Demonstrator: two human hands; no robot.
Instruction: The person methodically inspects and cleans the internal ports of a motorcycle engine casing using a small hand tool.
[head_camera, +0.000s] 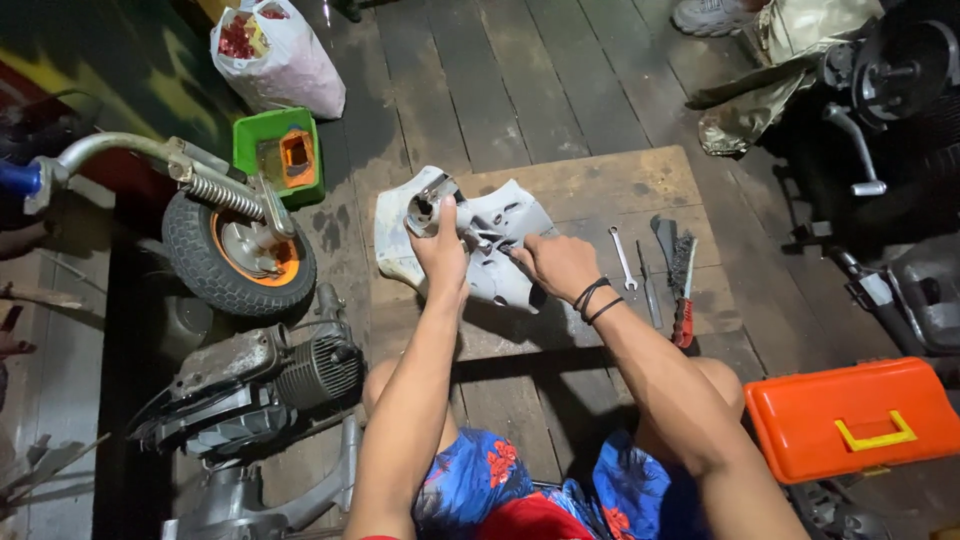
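My left hand (440, 252) grips a round grey metal part (424, 211) at the top of a pale grey moulded housing (500, 225) lying on a wooden board (590, 185). My right hand (553, 265), with dark bands on the wrist, holds a small tool whose tip meets the housing's middle near the left hand's fingers. The tool itself is mostly hidden by the fingers.
A spanner (623, 258), a flat tool (650, 290) and a red-handled wire brush (684, 290) lie right of my hands. An orange toolbox (850, 415) sits lower right. A small wheel (238, 252), an engine (260, 375), a green bin (280, 155) and a bag (275, 55) stand left. Another person's shoe (710, 15) is top right.
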